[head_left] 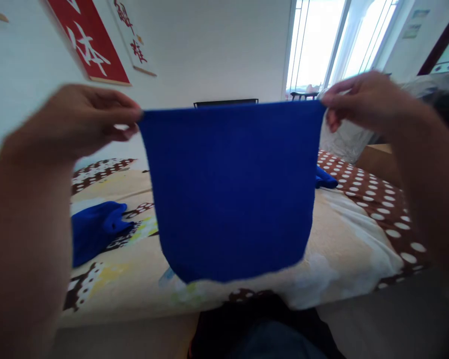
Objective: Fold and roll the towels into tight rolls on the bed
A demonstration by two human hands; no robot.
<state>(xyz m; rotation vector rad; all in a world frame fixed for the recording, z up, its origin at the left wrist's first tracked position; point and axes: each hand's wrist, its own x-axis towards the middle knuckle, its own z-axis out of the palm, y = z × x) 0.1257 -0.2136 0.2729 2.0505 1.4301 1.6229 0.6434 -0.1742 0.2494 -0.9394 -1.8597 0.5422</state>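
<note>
A plain blue cloth (pixel 234 189) hangs in front of me, its top edge pulled straight between both hands. My left hand (pixel 97 117) pinches the upper left corner between thumb and fingers. At the upper right corner, my right hand (pixel 359 97) is closed in a similar pinch. The cloth's lower edge curves slightly and hangs over the near part of the bed. Behind my left forearm, a crumpled blue cloth piece (pixel 101 227) lies on the bedding. Another blue bundle (pixel 325 178) shows partly past the right edge of the held cloth.
The bed carries a cream patterned blanket (pixel 344 234) over a brown sheet with white dots (pixel 391 209). A cardboard box (pixel 379 162) and clear plastic wrapping (pixel 340 139) stand at the right. Red and white scrolls hang on the wall, left of a bright window (pixel 318 45).
</note>
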